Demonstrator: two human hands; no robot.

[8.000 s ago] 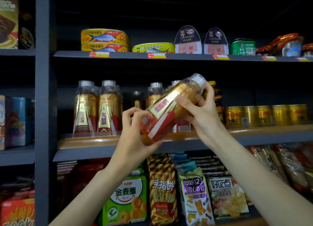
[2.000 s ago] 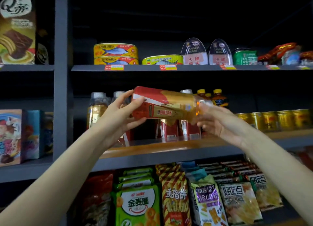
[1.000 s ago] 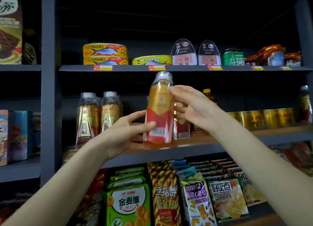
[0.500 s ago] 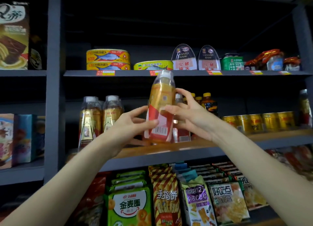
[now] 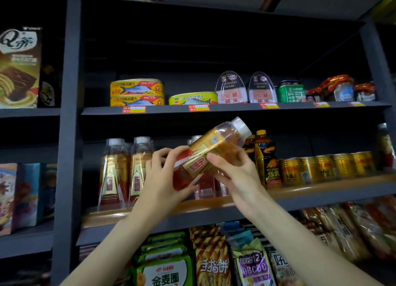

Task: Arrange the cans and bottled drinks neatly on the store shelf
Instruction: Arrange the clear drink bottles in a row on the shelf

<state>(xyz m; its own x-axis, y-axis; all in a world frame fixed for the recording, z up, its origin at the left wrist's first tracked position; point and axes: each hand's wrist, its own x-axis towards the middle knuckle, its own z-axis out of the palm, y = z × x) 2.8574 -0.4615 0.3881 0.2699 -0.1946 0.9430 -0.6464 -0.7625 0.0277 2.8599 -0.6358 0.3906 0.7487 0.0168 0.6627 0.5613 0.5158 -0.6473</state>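
You hold one bottle in both hands, lifted off the shelf and tilted so its white cap points up and to the right. Your left hand grips the red lower end, fingers curled round the base. Your right hand grips the middle of the gold label, thumb on the front and fingers wrapped behind. The bottle hangs in front of the middle shelf, above its wooden front edge and not touching it.

On that shelf, to the left, two matching bottles stand upright side by side. More of the same kind stand behind your hands, mostly hidden. Just to the right stand dark bottles with yellow caps, then a row of gold cans running to the right, touching one another. One more bottle stands at the far right.

The shelf above carries fish tins, two ham tins and a green tin. Below the middle shelf hang snack packets.
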